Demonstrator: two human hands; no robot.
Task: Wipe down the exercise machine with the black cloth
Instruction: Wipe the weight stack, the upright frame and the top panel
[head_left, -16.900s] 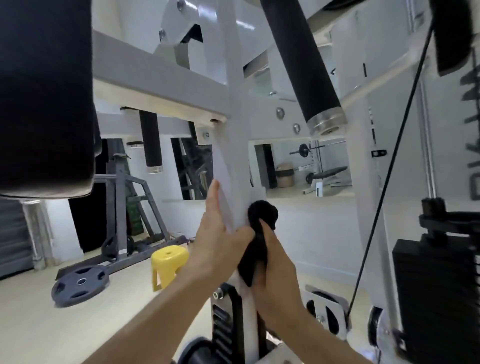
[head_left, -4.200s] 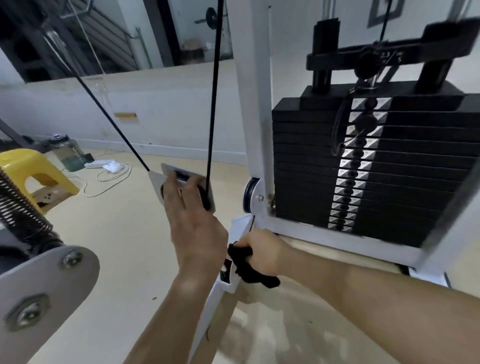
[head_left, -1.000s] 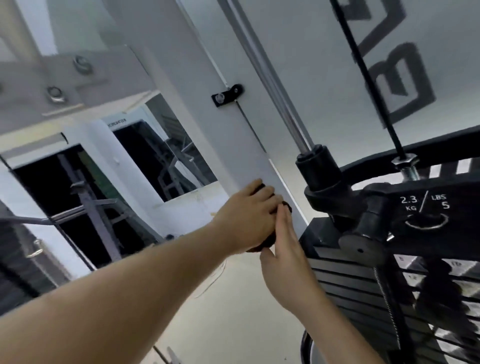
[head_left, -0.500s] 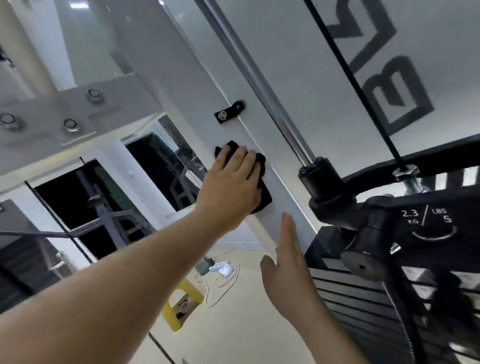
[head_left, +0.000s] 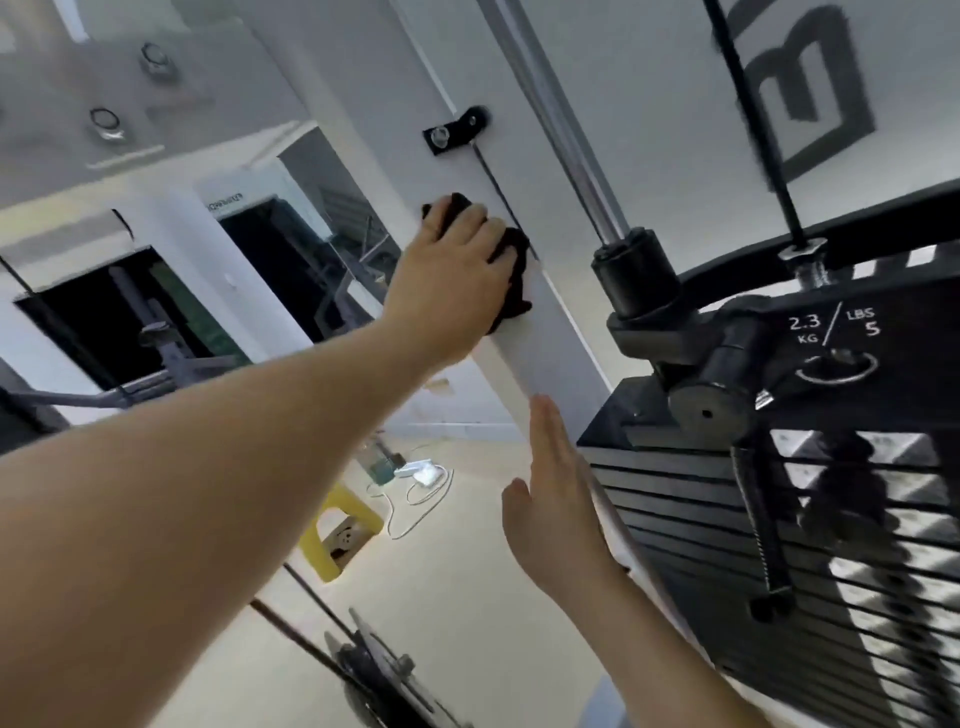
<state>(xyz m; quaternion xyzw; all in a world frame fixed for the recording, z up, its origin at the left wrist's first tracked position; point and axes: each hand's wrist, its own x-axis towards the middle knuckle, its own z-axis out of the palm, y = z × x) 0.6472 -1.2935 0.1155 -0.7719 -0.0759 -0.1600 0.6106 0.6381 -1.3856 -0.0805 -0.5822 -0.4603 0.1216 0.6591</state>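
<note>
Overhead, a person's left hand (head_left: 447, 280) presses a bunched black cloth (head_left: 513, 293) with near-flat fingers against the exercise machine's white metal upright (head_left: 540, 358); the right hand (head_left: 556, 514), fingers straight and together, hovers just beside the black weight stack (head_left: 701, 519).

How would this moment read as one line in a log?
phase: wiping | left hand presses black cloth against white post | right hand flat beside post, holding nothing

I count two bare hands, one left hand (head_left: 452, 275) and one right hand (head_left: 556, 499); one crumpled black cloth (head_left: 511, 291); one yellow plastic stool (head_left: 337, 525); two round steel bolts (head_left: 154, 56) (head_left: 105, 122); one shiny chrome guide rod (head_left: 566, 130); one black weight stack (head_left: 831, 571).
</note>
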